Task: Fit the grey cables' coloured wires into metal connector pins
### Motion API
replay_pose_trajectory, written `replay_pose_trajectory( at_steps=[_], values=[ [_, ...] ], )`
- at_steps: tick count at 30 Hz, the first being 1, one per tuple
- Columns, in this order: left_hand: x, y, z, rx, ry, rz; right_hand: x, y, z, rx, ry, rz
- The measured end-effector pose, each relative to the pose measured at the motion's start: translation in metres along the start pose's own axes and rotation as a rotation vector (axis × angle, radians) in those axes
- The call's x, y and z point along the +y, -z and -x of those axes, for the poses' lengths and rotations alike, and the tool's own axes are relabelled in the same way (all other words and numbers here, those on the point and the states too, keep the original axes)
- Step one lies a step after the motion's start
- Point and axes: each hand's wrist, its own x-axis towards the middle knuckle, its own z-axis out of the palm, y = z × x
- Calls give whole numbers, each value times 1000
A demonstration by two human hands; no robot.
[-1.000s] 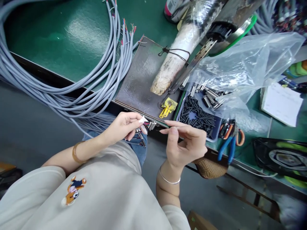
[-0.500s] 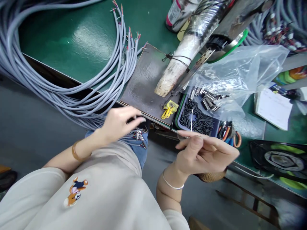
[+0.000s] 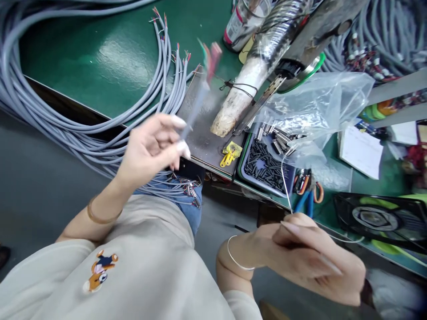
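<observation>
The left hand (image 3: 151,144) is clamping its grip, thumb against fingers, on a round grey plastic-jacketed cable (image 3: 196,106) with coloured wire ends, blurring above a flat dark metal plate (image 3: 207,143) on the green worktop (image 3: 80,75). The right hand (image 3: 315,254) is keeping thumb and fingers together on a thin silvery wire (image 3: 285,184). The cable is probably handling light and springy, its jacket offering the safer hold; its ends are looking fragile. The plate's front edge and a white tapered tube (image 3: 233,106) are limiting movement; more room is lying between the hands.
</observation>
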Motion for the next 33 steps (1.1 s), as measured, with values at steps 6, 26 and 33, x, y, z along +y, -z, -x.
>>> replay_pose_trajectory(
  at_steps=[6,26,33],
  values=[
    [7,-38,23,-486,518,305,-7,-36,-18,-53,-33,41],
    [-26,-46,31,-250,61,-278,5,-67,-15,-230,78,-53],
    [-16,-44,23,-231,498,145,15,-70,-14,-252,-191,-160]
  ],
)
